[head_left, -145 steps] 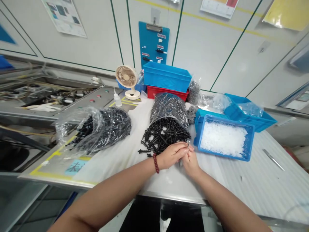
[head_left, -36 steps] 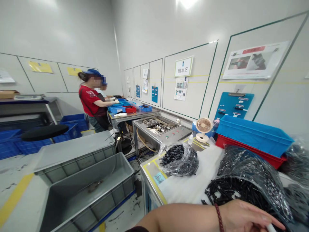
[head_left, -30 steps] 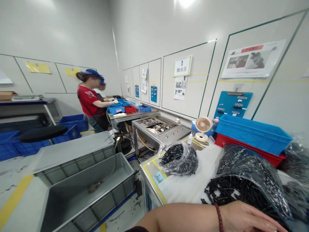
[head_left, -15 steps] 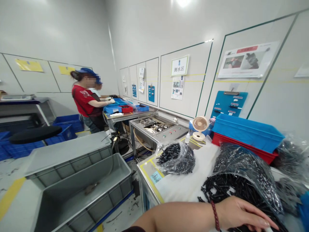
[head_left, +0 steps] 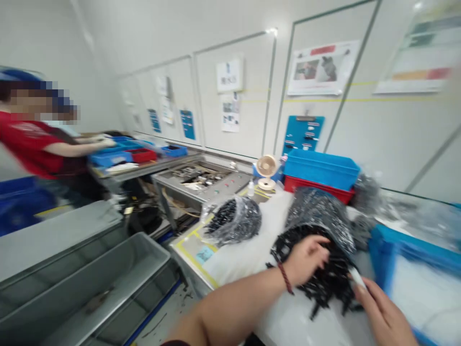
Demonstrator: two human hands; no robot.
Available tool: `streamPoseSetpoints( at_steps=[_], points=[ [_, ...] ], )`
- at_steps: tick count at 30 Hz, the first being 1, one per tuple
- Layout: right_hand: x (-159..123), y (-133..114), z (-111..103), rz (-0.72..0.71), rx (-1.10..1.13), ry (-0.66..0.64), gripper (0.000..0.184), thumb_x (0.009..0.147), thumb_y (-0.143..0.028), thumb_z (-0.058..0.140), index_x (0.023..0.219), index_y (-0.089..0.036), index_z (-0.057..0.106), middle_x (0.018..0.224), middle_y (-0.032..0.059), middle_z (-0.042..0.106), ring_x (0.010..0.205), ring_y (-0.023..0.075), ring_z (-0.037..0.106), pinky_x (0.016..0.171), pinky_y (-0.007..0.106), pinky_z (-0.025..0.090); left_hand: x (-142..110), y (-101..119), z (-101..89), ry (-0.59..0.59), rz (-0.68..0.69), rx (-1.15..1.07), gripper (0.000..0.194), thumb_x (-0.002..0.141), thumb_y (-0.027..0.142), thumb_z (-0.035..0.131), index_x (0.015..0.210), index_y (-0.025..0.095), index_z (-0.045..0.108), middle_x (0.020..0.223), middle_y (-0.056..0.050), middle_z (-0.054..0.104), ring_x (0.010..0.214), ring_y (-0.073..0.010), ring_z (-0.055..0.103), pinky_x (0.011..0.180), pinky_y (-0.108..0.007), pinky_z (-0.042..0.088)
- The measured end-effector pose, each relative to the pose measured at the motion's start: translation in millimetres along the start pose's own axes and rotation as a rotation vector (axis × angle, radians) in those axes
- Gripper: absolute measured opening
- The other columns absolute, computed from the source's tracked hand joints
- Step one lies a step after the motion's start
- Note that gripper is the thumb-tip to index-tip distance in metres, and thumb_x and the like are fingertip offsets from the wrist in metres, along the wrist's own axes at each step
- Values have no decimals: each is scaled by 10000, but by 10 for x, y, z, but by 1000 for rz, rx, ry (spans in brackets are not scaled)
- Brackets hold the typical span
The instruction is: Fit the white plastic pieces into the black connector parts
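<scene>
One co-worker (head_left: 32, 139) far left of the heap of black plastic parts (head_left: 333, 288), red shirt, motion-blurred, own hands over blue trays (head_left: 108, 158) on a separate bench; grey plastic crates (head_left: 86, 293) lower left of the heap, well apart from it; stainless steel machine with button panel (head_left: 201, 185) beyond them, up and left of the heap; desk fan (head_left: 266, 166) behind the heap, further left; clear bag of black parts (head_left: 234, 221) just left of the heap, on the same white-sheeted counter (head_left: 190, 269), not touching it; left hand (head_left: 306, 262), beaded bracelet at the wrist, on the heap's left side; its fingers (head_left: 322, 242) curl down onto the parts, cannot tell if clenched on any; blue crate (head_left: 320, 168) stacked on red crate (head_left: 313, 190) behind the heap; large clear bag (head_left: 317, 206) lies open against the heap's far side, parts spilling from its mouth; right hand (head_left: 382, 312) at the heap's right edge; its fingers (head_left: 363, 293) are beside a white sliver (head_left: 356, 278), too blurred to say if it is gripped; blue tray (head_left: 396, 252) of white pieces just right of the heap, cut off by the frame.
</scene>
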State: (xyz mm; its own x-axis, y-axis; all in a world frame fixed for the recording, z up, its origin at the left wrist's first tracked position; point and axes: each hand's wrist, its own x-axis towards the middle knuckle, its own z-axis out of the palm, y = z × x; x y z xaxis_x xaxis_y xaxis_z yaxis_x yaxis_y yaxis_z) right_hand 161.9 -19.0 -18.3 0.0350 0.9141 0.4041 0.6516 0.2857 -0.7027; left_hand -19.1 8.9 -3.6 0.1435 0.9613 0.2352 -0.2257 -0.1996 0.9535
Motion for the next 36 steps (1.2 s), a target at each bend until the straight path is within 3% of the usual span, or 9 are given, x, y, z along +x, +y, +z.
streamPoseSetpoints(
  at_steps=[3, 6, 9, 12, 15, 18, 22, 26, 36],
  points=[
    [-51, -227, -91, 11, 64, -84, 432, 761, -558, 393, 875, -201, 609, 684, 30, 629, 591, 182, 568, 550, 260, 472, 61, 26, -71, 189, 82, 62, 216, 807, 122, 470, 1021, 115, 495, 683, 26, 488, 552, -63, 449, 551, -163, 390],
    [-72, -289, -93, -6, 81, -90, 374, 814, -498, 375, 856, -192, 585, 610, 4, 568, 551, 156, 515, 529, 242, 426, 71, 54, -123, 178, 107, 219, 154, 818, 143, 473, 966, 132, 514, 718, 13, 508, 613, -85, 475, 589, -184, 401],
    [-106, -267, -89, -24, 101, -88, 341, 836, -465, 365, 833, -187, 563, 580, -14, 510, 533, 141, 482, 508, 229, 385, 0, 90, -126, 14, 233, 556, 110, 835, 165, 481, 829, 143, 589, 758, -8, 539, 680, -110, 493, 653, -217, 406],
    [-125, -247, -86, -27, 129, -92, 328, 849, -443, 352, 828, -183, 551, 577, -22, 475, 524, 130, 459, 495, 220, 363, -75, 90, -96, -167, 352, 934, 161, 836, 128, 475, 844, 159, 632, 820, -28, 558, 760, -140, 503, 715, -253, 403],
    [-126, -257, -69, -31, 141, -115, 309, 857, -417, 352, 852, -184, 554, 596, -20, 487, 536, 129, 460, 504, 219, 361, -113, 56, -46, -309, 393, 1229, 167, 813, 156, 523, 925, 191, 642, 885, -41, 562, 828, -186, 484, 738, -305, 394],
    [-122, -279, -42, -44, 141, -135, 300, 856, -399, 353, 894, -186, 561, 631, -11, 513, 565, 135, 475, 524, 222, 366, -127, 31, 10, -364, 378, 1366, 126, 789, 270, 594, 876, 199, 653, 870, -42, 566, 861, -223, 459, 745, -345, 376],
    [-120, -283, -25, -40, 149, -137, 301, 859, -391, 341, 953, -190, 544, 655, -8, 522, 583, 139, 480, 527, 225, 364, -134, 27, 36, -377, 324, 1367, 101, 824, 190, 545, 840, 202, 645, 830, -32, 589, 843, -211, 462, 746, -341, 348],
    [-116, -272, -32, -43, 148, -143, 283, 862, -395, 336, 854, -192, 534, 609, -25, 471, 556, 125, 447, 518, 219, 349, -145, 31, 7, -355, 307, 1270, 145, 823, 148, 540, 920, 217, 621, 854, -16, 615, 859, -205, 475, 757, -337, 336],
    [-114, -242, -34, -42, 53, -123, 375, 844, -477, 314, 588, -204, 302, 542, -49, 293, 518, 97, 323, 478, 209, 260, -125, 79, -23, -127, 421, 992, 178, 879, 188, 461, 926, 210, 631, 857, -28, 625, 844, -187, 495, 802, -346, 352]
  ],
)
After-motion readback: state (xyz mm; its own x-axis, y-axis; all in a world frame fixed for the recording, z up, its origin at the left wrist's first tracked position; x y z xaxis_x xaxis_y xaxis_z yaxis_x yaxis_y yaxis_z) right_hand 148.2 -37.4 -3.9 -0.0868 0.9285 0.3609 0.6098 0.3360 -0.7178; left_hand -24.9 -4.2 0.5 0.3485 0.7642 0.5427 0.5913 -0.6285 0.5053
